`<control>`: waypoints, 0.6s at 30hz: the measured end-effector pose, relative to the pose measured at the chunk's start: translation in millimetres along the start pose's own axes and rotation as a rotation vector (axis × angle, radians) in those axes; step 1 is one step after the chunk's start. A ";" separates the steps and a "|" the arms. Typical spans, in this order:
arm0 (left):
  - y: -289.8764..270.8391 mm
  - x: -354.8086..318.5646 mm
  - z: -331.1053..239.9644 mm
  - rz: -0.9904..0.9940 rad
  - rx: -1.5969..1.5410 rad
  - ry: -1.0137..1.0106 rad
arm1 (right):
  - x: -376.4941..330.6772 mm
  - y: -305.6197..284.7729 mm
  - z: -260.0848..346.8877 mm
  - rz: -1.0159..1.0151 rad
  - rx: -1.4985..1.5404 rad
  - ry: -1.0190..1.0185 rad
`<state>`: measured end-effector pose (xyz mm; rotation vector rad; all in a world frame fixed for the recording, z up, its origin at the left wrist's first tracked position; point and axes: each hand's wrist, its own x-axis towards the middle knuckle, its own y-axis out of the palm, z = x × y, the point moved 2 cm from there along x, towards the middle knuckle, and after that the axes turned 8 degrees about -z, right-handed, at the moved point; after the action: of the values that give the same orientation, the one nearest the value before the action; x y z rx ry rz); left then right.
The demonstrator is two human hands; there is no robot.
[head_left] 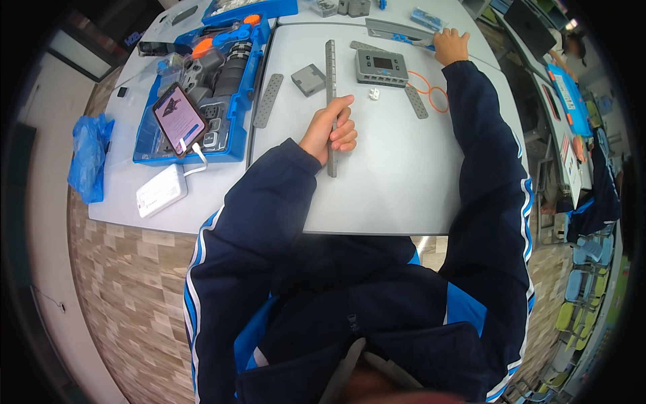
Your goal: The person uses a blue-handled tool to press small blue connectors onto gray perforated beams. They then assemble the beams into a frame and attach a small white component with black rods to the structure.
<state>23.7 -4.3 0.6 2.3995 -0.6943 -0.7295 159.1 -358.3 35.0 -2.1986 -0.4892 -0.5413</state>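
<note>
My left hand (pixel 331 132) is closed around a long, narrow grey beam (pixel 330 71), which stands out above and below the fist over the table's middle. At the far right, my stretched-out right arm ends in my right hand (pixel 451 46), its fingers bent over the end of a long grey tray-like piece (pixel 397 31) with small blue parts along it. Just left of that hand sits a grey controller block (pixel 381 68) with a dark screen. A small white connector piece (pixel 374 94) lies below the block. A flat grey square box (pixel 309 80) rests left of the beam.
Perforated grey plates (pixel 269 101) (pixel 416 102) and an orange looped cord (pixel 438 99) lie around. At left, a blue parts bin (pixel 239 138) carries a phone (pixel 180 119) cabled to a white power bank (pixel 161 191). A blue plastic bag (pixel 90 158) hangs by the table's left edge.
</note>
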 end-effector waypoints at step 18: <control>-0.7 -0.5 0.9 0.045 -0.023 0.007 | -1.4 5.9 -12.6 -0.180 -0.142 -0.055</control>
<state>23.1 -3.8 -0.4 2.3571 -0.7313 -0.7059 158.2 -372.0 38.1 -2.3226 -0.7013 -0.6291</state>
